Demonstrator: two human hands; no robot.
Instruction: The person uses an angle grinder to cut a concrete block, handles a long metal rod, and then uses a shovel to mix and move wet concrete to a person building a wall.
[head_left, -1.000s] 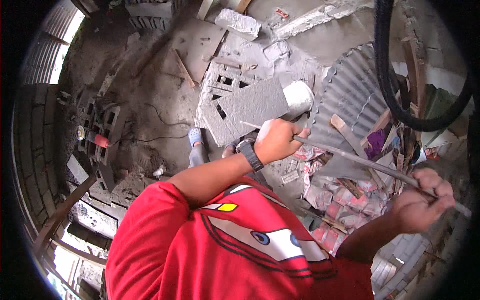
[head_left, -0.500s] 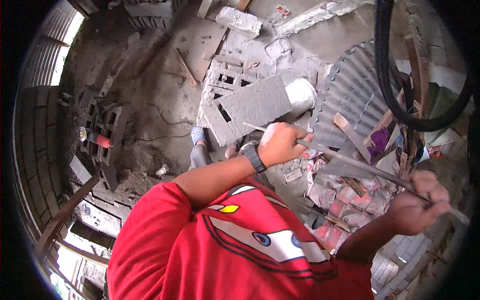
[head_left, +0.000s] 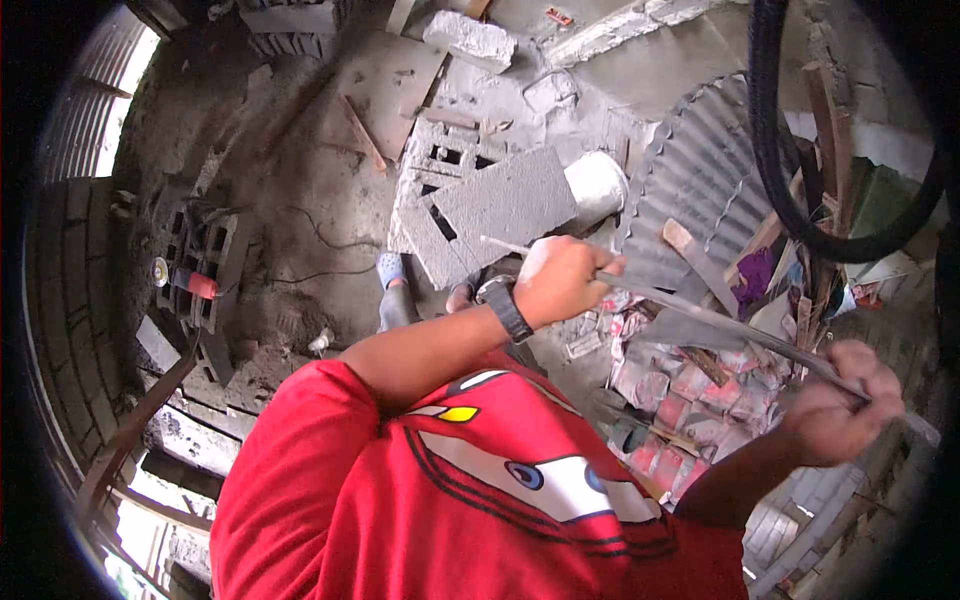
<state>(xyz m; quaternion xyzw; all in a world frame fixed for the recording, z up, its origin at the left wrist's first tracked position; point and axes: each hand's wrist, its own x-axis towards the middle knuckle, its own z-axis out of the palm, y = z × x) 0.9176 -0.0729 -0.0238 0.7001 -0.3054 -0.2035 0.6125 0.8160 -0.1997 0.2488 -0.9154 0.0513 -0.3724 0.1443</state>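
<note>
A long, thin metal bar [head_left: 720, 324] slants across in front of me, with a narrow tip at its left end and a flattened, pale right end. My left hand [head_left: 562, 283], wearing a dark wristwatch, is closed around it near the narrow tip. Toward the flattened end, my right hand [head_left: 848, 408] grips the same bar. Below the left tip, a grey hollow concrete block [head_left: 510, 205] lies tilted across another block [head_left: 415, 165]. I cannot tell whether the tip touches the upper block.
A white bucket [head_left: 597, 185] stands beside the blocks. To the right lie a curved corrugated sheet [head_left: 690, 170], wood scraps and red-and-white bags [head_left: 690, 400]. A black hose-like loop [head_left: 765, 120] hangs at upper right. An angle grinder [head_left: 195, 283] rests on blocks at left.
The view has shifted slightly, so the blocks and floor sit a little further left. Both hands keep their hold on the bar, almost unmoved.
</note>
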